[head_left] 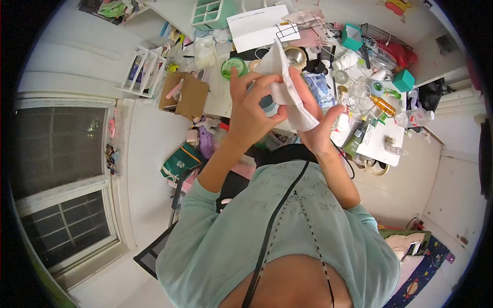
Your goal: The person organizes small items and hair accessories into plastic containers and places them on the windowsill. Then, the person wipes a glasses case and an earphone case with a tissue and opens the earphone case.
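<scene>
My right hand [314, 115] is raised over the desk, palm up, with a folded white sheet [298, 110] lying against its palm and fingers. Whether the sheet is cloth or paper I cannot tell. My left hand [254, 105] is curled at the sheet's left side, its index finger and thumb tips bent towards the white material. Between those fingers shows a blue-grey rounded thing [268, 105]; I cannot make out whether it is held or lies behind. One corner of the sheet points up, away from my body.
Beyond my hands is a cluttered desk with a green tape roll [234, 68], a metal bowl [295, 57], a blue-white packet [320, 90] and an orange bottle [382, 105]. An open cardboard box [192, 97] and a white rack [144, 72] stand left. White papers [259, 28] lie at the back.
</scene>
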### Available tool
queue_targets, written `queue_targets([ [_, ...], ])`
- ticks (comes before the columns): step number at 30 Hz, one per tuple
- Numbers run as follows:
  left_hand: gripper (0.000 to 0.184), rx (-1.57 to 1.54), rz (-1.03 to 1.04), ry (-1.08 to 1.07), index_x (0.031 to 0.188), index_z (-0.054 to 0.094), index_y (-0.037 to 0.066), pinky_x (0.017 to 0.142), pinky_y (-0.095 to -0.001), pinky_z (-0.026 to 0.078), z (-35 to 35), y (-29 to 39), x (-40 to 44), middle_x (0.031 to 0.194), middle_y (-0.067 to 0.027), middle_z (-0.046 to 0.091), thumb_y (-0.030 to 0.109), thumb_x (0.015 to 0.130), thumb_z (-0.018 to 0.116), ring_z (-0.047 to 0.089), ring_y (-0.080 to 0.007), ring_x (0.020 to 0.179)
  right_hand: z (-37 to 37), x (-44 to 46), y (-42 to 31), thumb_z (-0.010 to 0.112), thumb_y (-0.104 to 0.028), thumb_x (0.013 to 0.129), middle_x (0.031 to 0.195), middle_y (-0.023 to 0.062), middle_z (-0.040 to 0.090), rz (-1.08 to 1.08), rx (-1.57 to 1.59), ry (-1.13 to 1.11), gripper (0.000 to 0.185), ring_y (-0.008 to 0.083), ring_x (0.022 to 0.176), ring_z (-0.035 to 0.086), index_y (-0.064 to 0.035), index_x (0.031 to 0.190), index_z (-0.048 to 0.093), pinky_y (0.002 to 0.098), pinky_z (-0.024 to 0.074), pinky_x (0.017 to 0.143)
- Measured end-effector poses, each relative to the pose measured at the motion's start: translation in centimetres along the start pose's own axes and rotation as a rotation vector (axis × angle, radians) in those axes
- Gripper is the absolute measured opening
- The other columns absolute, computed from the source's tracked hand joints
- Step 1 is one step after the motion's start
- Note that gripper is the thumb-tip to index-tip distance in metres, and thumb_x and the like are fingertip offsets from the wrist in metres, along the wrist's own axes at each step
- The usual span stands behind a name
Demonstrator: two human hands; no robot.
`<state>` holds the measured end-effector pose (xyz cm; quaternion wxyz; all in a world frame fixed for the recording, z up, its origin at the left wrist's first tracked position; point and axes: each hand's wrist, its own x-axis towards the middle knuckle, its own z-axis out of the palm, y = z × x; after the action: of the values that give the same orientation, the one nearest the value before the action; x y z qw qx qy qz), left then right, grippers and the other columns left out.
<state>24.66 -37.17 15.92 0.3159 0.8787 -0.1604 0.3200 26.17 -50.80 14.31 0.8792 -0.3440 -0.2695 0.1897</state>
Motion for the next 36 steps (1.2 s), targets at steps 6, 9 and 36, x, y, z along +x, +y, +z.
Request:
queue_targets([
  [6,0.046,0.059,-0.008,-0.129,0.086,0.051,0.007,0.098,-0.0506,0.015,-1.1,1.8,1.1,0.092,0.0023,0.053,0.012,0.045,0.07,0.04,-0.0212,0.095,-0.2,0.0,-0.1,0.049,-0.02,0.083,0.129,0.0106,0.029,-0.024,-0.405,0.167,0.058,0.016,0.116,0.03,-0.0042,0.13,0.02,0.0279,0.0229,0.096],
  [9,0.046,0.079,0.097,-0.138,0.083,0.05,0.006,0.097,-0.05,0.016,-0.6,2.2,1.2,0.098,0.0001,0.053,0.013,0.043,0.071,0.042,-0.0219,0.091,-0.3,0.2,-0.5,0.059,-0.003,0.072,0.124,0.0098,0.037,-0.041,-0.365,0.213,0.06,0.0153,0.11,0.036,-0.003,0.125,0.03,0.0276,0.0294,0.092],
  [36,0.051,-0.222,-0.016,0.034,0.093,0.056,0.013,0.097,-0.044,0.021,-0.5,4.1,1.0,0.077,-0.0026,0.045,0.007,0.044,0.071,0.042,-0.021,0.086,-1.7,-1.1,-2.3,0.032,-0.04,0.088,0.089,0.0058,0.054,0.178,-0.095,0.602,0.044,0.0109,0.079,0.051,-0.0001,0.1,0.049,0.0239,0.041,0.069],
])
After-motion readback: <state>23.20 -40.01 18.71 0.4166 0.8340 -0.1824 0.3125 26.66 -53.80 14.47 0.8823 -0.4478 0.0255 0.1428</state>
